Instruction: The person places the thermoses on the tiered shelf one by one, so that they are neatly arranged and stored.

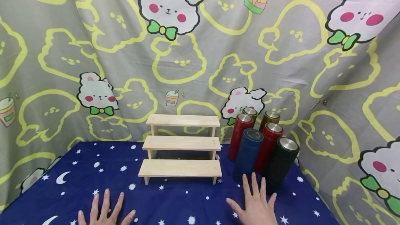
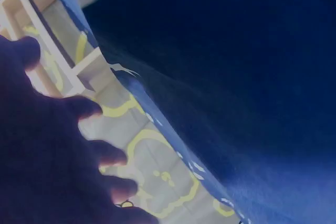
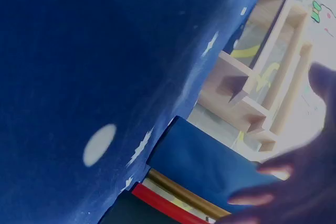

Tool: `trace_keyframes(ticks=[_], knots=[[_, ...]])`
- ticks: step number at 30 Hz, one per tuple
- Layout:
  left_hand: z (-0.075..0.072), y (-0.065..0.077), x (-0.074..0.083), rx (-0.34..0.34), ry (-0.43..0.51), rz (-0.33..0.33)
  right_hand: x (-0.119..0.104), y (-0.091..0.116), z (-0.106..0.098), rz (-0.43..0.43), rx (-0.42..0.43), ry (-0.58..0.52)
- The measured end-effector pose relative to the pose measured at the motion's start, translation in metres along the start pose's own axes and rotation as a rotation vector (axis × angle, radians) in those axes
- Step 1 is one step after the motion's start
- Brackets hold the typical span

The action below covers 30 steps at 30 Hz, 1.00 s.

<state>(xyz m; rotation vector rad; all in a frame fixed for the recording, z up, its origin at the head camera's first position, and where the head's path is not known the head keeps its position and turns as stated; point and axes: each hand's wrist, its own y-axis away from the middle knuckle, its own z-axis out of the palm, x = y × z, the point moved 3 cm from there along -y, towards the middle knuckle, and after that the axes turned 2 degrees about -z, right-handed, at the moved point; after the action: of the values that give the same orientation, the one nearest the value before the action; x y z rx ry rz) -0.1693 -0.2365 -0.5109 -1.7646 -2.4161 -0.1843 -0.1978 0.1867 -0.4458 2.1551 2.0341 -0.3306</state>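
My left hand (image 1: 105,211) lies at the near left of the table, fingers spread and holding nothing. My right hand (image 1: 255,204) is spread too, just in front of a blue thermos (image 1: 248,155) and a black thermos (image 1: 281,166); its fingertips overlap their bases in the head view. Behind these stand two red thermoses, a left one (image 1: 240,136) and a right one (image 1: 268,145), then two gold ones at the back, one (image 1: 250,112) partly hidden and another (image 1: 270,118). All are upright with metallic-topped lids. A three-step wooden rack (image 1: 179,167) stands at the middle, its steps bare.
A dark blue cloth (image 1: 175,204) with white stars and moons covers the table. Grey curtain fabric (image 1: 193,68) with cartoon bears hangs close behind the rack and along both sides. The thermoses stand bunched to the right of the rack.
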Motion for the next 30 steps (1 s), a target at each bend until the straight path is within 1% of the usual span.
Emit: trace_keyframes(ticks=[1, 3, 5, 6, 8, 10, 12, 14, 16, 18, 21, 24, 26, 29, 30], knots=[[-0.004, -0.001, 0.0, 0.0, 0.018, 0.012, 0.0, 0.001, -0.004, -0.009, 0.061, -0.041], [-0.014, -0.006, -0.001, -0.021, 0.076, 0.04, 0.0, 0.001, -0.012, -0.033, 0.189, -0.148], [-0.025, -0.012, 0.001, -0.076, 0.175, 0.049, 0.001, 0.0, -0.019, -0.06, 0.304, -0.273], [-0.03, -0.015, 0.002, -0.104, 0.23, 0.053, 0.001, -0.001, -0.022, -0.064, 0.336, -0.335], [-0.037, -0.021, 0.006, -0.152, 0.349, 0.05, 0.0, -0.005, -0.026, -0.05, 0.348, -0.43], [-0.042, -0.026, 0.013, -0.167, 0.478, 0.021, -0.001, -0.01, -0.028, -0.021, 0.328, -0.503], [-0.044, -0.03, 0.02, -0.155, 0.618, -0.004, -0.002, -0.015, -0.03, 0.018, 0.293, -0.549], [-0.044, -0.033, 0.027, -0.135, 0.764, -0.036, -0.004, -0.02, -0.031, 0.037, 0.286, -0.59], [-0.042, -0.037, 0.034, -0.113, 0.911, -0.06, -0.006, -0.025, -0.031, 0.048, 0.298, -0.629], [-0.039, -0.04, 0.04, -0.087, 1.015, -0.065, -0.007, -0.028, -0.031, 0.07, 0.321, -0.664], [-0.035, -0.046, 0.05, -0.059, 1.115, -0.071, -0.005, -0.033, -0.029, 0.115, 0.337, -0.698], [-0.033, -0.053, 0.057, -0.056, 1.154, -0.063, -0.002, -0.038, -0.025, 0.149, 0.347, -0.709], [-0.033, -0.058, 0.061, -0.071, 1.191, -0.05, -0.001, -0.043, -0.022, 0.156, 0.364, -0.716], [-0.03, -0.067, 0.066, -0.125, 1.307, -0.047, 0.001, -0.05, -0.019, 0.147, 0.402, -0.73], [-0.029, -0.069, 0.067, -0.142, 1.349, -0.055, 0.001, -0.053, -0.018, 0.141, 0.414, -0.735]])
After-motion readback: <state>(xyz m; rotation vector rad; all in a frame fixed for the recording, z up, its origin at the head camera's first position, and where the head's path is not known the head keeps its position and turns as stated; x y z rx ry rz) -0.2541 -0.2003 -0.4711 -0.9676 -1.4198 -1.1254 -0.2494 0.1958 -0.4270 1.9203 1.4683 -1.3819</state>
